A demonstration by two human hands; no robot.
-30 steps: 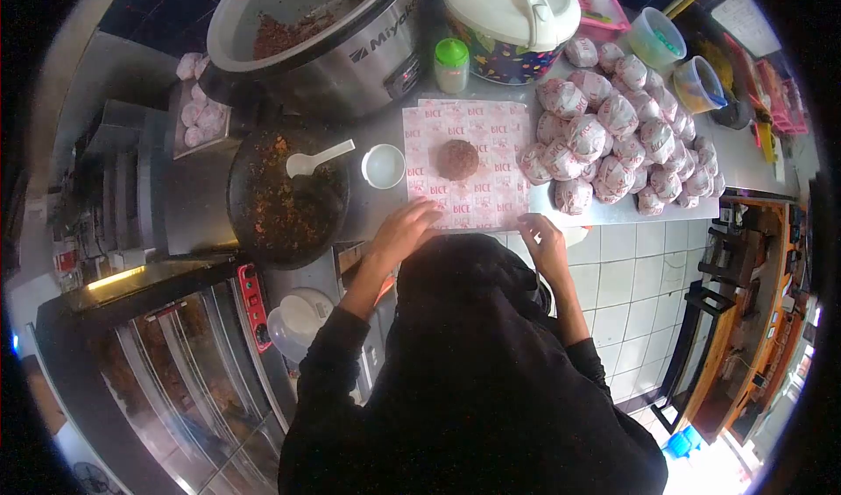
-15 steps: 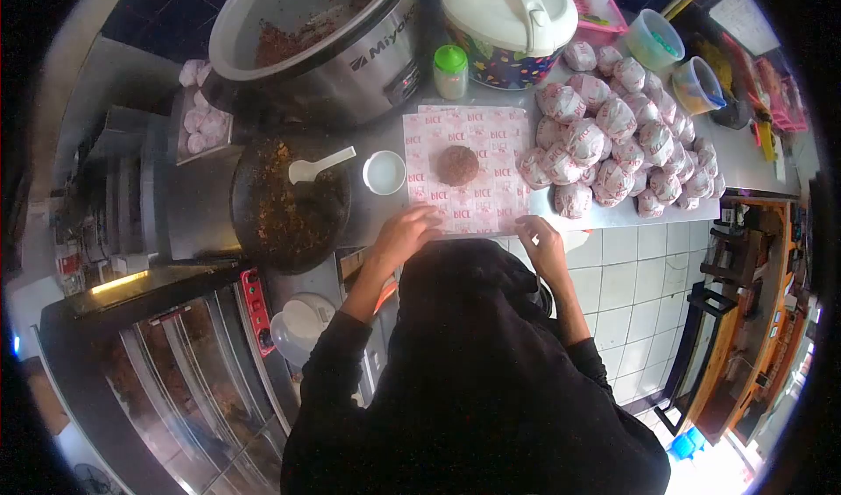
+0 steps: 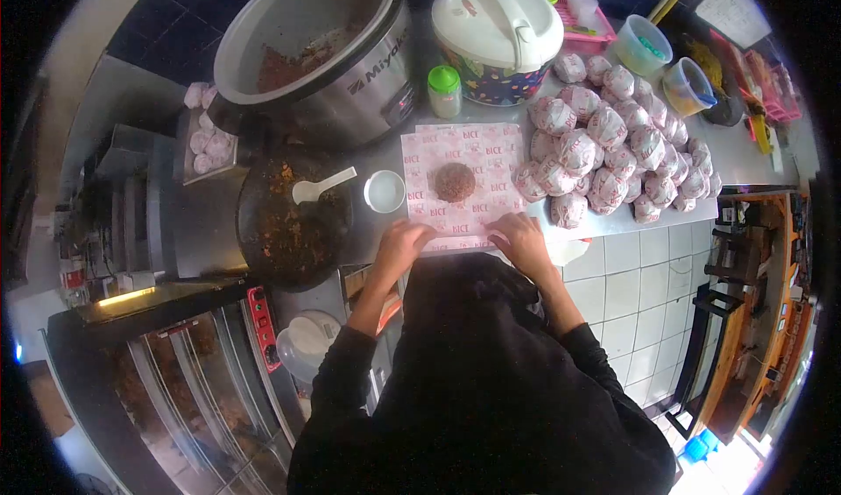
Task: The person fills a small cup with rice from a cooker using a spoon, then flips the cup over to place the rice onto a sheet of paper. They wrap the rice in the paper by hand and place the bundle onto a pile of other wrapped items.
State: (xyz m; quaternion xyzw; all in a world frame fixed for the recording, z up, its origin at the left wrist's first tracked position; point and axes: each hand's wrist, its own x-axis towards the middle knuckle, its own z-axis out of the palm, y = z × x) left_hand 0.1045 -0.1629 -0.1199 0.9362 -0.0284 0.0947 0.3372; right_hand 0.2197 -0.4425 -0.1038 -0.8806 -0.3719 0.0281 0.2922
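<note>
A round brown rice ball (image 3: 455, 182) rests on the middle of printed wrapping paper (image 3: 420, 158), more than one sheet thick. My left hand (image 3: 405, 245) pinches the paper's near-left corner. At the near-right corner, my right hand (image 3: 523, 243) has its fingertips closed on the same edge. Between both hands the near edge is raised and folded slightly inward, apart from the ball. Just left of the paper stands a small white bowl (image 3: 385, 192). A white spoon (image 3: 324, 185) lies across the dark pan (image 3: 293, 236) of brown filling.
Many wrapped balls (image 3: 604, 158) are heaped to the right. Behind are a large open rice cooker (image 3: 350, 83), a green-capped bottle (image 3: 445, 92) and a lidded rice container (image 3: 498, 35). Plastic tubs (image 3: 642, 46) stand at the back right. A glass display case (image 3: 193, 381) is at left.
Both hands have closed on the paper's near edge and lifted it inward. My right hand has moved left. The camera view has shifted slightly.
</note>
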